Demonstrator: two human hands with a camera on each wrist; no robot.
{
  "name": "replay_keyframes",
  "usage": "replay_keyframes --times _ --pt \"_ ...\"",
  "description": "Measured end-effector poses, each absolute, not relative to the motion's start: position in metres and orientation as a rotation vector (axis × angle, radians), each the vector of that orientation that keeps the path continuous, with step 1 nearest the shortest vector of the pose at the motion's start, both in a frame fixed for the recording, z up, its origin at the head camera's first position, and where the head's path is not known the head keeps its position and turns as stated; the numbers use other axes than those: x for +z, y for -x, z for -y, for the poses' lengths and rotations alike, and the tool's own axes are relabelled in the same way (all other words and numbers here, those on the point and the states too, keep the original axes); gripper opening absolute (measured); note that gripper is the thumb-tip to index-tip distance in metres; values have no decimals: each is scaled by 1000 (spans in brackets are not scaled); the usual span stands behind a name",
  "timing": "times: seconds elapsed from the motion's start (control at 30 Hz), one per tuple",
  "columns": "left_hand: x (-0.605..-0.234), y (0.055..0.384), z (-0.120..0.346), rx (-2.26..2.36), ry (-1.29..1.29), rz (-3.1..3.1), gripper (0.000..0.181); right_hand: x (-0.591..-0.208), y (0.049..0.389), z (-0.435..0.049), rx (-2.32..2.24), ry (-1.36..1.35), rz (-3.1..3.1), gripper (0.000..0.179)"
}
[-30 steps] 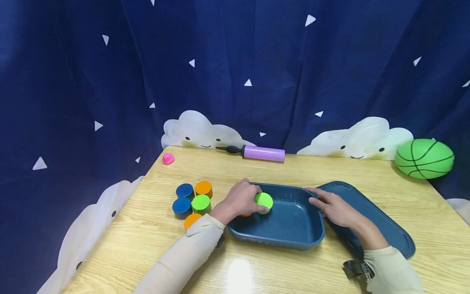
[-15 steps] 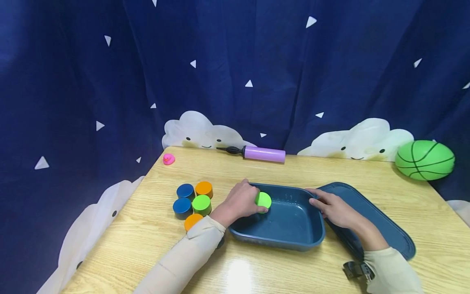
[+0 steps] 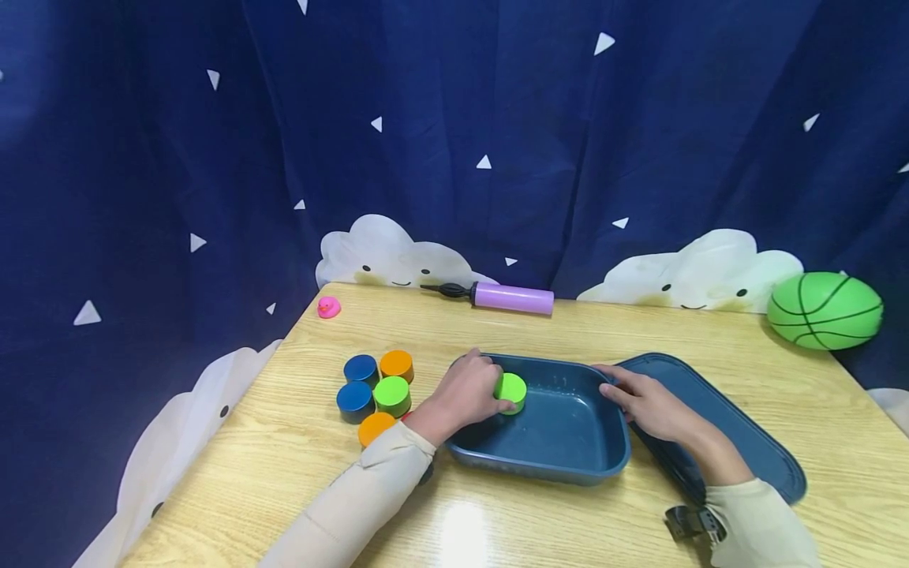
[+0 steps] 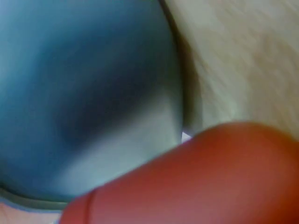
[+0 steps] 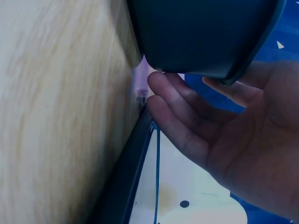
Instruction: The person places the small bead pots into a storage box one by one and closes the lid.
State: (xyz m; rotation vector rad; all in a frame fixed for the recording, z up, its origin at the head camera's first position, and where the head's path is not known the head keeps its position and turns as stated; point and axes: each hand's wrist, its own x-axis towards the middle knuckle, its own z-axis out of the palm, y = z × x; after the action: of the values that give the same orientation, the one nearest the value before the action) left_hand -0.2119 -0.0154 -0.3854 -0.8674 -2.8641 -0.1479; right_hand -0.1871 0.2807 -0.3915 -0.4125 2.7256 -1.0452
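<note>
One green cylinder (image 3: 512, 393) inside the dark-blue container (image 3: 557, 430), toward its left end, grasped by the fingers of the left hand (image 3: 461, 397). Right hand (image 3: 646, 404): fingers pinch the container's right rim. Flat lid (image 3: 742, 430) on bench (image 3: 568, 528) to the right, partly hidden by the right forearm (image 3: 713, 454).

Wears pale cream long sleeves. On the left sleeve (image 3: 348, 505), shows loose, padded-looking fabric, a faint seam and creases near the cuff; on the right sleeve (image 3: 763, 521), a rumpled cuff. Has a black strap (image 3: 708, 524) with a boxy black unit (image 3: 682, 521) at the right wrist.
</note>
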Motion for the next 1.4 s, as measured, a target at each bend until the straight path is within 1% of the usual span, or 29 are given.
replay_keyframes --times 0.17,0.4,0.67,1.03,1.2,1.4 --pt "-380 209 21 -252 872 2884 42 -393 188 -280 -1048 412 -2723 53" --pt "-365 200 40 -550 781 2915 49 -392 188 -280 -1040 410 -2728 52" --pt "-360 181 77 -756 655 2814 39 -391 188 -280 -1029 424 -2726 53" --pt "-369 153 141 -612 497 2830 39 -392 189 -281 -1039 430 -2716 52" --pt "-376 143 157 -596 470 2859 41 -392 189 -280 -1047 423 -2708 52" --pt "-380 135 167 -583 451 2886 47 -391 188 -281 -1040 424 -2716 53"
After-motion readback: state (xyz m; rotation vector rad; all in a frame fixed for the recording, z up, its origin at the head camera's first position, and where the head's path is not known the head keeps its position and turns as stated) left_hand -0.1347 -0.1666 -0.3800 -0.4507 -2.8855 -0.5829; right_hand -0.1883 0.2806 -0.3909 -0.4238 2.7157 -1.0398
